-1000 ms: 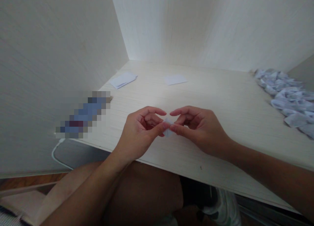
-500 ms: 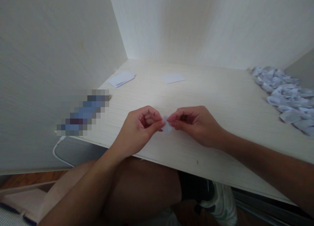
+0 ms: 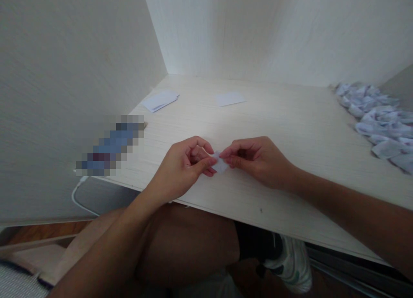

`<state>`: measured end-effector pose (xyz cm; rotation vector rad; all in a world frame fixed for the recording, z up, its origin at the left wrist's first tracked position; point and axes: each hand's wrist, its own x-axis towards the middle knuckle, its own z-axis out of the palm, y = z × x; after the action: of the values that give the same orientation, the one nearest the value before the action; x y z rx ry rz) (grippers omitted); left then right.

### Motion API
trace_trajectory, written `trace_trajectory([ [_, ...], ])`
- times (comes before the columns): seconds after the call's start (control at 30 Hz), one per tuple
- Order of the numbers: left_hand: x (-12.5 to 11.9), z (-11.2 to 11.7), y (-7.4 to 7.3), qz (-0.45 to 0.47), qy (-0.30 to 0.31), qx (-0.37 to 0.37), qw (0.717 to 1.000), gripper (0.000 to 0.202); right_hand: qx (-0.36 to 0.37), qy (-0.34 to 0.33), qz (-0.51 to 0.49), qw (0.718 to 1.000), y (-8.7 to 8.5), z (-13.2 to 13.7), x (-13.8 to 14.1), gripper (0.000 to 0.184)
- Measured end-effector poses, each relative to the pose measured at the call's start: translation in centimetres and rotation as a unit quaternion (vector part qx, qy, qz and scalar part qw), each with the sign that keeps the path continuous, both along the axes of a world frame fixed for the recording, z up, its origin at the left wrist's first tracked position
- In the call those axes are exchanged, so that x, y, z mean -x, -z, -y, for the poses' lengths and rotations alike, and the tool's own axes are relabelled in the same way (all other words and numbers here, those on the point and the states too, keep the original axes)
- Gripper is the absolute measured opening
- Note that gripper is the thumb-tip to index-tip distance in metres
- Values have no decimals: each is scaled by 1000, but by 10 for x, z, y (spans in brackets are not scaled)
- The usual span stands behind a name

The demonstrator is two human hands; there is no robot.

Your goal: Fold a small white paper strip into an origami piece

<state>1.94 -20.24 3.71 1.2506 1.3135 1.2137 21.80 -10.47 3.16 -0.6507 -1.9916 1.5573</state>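
Between my two hands is a small folded piece of white paper (image 3: 221, 165), pinched from both sides above the desk. My left hand (image 3: 190, 162) grips its left edge with the thumb in front, and some of its fingers curl below and behind. The thumb and forefinger of my right hand (image 3: 254, 160) are closed on its upper right side. Fingertips hide parts of the paper, so its full folded shape cannot be made out.
A stack of white paper slips (image 3: 161, 100) lies at the back left of the desk (image 3: 290, 117), and a single slip (image 3: 231, 99) at the back middle. Many folded paper pieces (image 3: 383, 121) are heaped at right. A pixelated device (image 3: 112, 149) with a white cable (image 3: 75, 192) leans at left.
The fingers of my left hand have shifted, with some now showing below the paper. Both hands still pinch it. The view has moved slightly.
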Motion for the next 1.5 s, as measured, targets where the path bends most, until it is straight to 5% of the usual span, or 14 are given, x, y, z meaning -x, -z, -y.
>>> trace_trajectory([
  [0.37, -7, 4, 3, -11, -27, -65, 997, 27, 58, 19, -43, 997, 2, -1, -1, 22],
  [0.77, -14, 5, 6, -76, -91, -96, 988, 31, -174, 87, 8, 981, 1, 10, -4, 21],
  [1.03, -16, 5, 7, -141, -115, -135, 974, 15, -158, 98, -12, 982, 1, 10, -2, 14],
  [1.23, -13, 5, 9, -269, -104, -248, 925, 14, -90, 99, -33, 991, 1, 8, 0, 17],
  [1.5, -15, 5, 5, -184, -113, -183, 959, 9, -80, 98, -42, 991, -1, 10, 0, 24],
])
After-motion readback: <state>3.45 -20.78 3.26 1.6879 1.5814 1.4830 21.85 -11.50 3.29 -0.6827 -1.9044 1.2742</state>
